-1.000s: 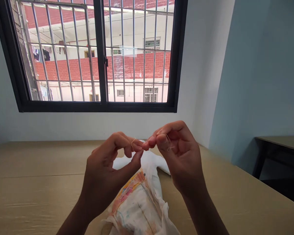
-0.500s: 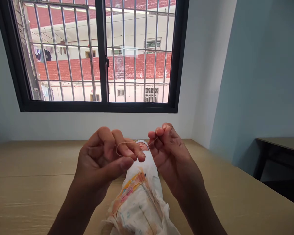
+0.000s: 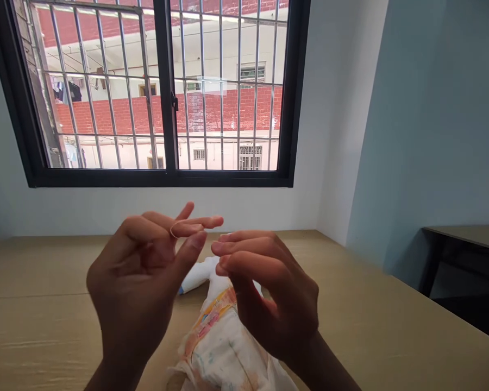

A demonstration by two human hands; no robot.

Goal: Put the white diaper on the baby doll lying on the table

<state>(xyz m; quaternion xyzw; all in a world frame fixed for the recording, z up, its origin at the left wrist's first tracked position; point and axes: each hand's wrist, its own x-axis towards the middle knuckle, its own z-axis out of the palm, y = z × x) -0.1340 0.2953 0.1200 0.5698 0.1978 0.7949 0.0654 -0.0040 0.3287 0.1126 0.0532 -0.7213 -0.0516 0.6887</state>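
A thin, pale, flexible loop curves around a finger of the left hand; its full long axis is indeterminate. The right hand, fingers bent, stands farther off, to the loop's right. Whether either hand's fingers are clamped cannot be told. Beyond, a white doll-like figure with an orange-banded white diaper lies on the tan tabletop.

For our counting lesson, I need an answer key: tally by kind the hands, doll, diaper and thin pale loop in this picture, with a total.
Hands: 2 (left hand, right hand)
Doll: 1
Diaper: 1
Thin pale loop: 1
Total: 5
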